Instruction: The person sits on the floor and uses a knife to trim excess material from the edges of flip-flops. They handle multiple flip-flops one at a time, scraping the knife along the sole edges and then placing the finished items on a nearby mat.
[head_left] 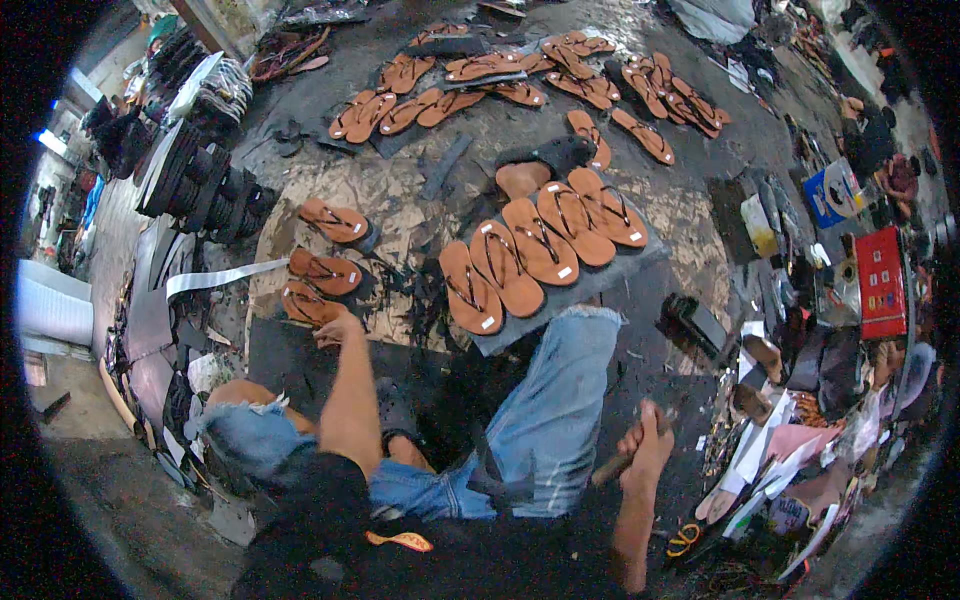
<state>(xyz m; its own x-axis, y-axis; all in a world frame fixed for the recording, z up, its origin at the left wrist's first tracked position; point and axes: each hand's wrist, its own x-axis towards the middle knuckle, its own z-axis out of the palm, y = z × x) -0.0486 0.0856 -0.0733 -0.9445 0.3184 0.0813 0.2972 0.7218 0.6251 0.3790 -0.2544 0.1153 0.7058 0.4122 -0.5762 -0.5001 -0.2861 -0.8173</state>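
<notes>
My left hand (342, 329) reaches to the left and closes on the near end of a brown flip-flop (308, 304) with dark straps. Two more brown flip-flops lie just beyond it, the middle one (326, 271) and the far one (336, 220). Low on the right, my right hand (650, 446) is wrapped round a short brown stick-like tool (611, 470); its exact kind is unclear. Past my raised knee, several brown flip-flops (533, 243) with small white labels lie side by side on a dark sheet (625, 272).
More flip-flops (485, 68) are spread over the floor ahead. Dark soles (188, 182) stand stacked at the left, near a white strip (225, 280). A black block-like object (694, 325) sits to the right, beside scraps and a red box (880, 283).
</notes>
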